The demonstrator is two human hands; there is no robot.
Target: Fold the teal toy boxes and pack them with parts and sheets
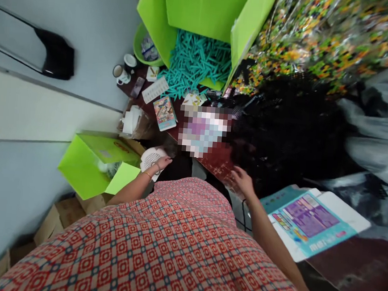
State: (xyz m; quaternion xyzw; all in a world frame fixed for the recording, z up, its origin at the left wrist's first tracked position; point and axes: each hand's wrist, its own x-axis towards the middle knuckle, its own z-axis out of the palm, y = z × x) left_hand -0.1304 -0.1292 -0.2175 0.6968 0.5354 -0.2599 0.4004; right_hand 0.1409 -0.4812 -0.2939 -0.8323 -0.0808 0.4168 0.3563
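Observation:
My left hand (163,162) is low on the left, at the edge of a white perforated plastic seat (151,158). Its fingers look loosely stretched out, with nothing visible in them; whether it presses on the seat I cannot tell. At the edge of the dark red table (218,160), my right hand (244,181) has its fingers apart and holds nothing. Beyond it on the table is a flat item blurred into squares (203,133). A colourful printed booklet or box (164,113) lies left of that. Near my right forearm is a flat teal-and-white printed card package (312,222).
A large green box (205,7) spills teal sticks (200,61) at the back. Black material (292,126) and clear bags of orange-green pieces (309,42) fill the right. Mugs (121,74) stand at the far left corner. An open green carton (88,166) is on the left.

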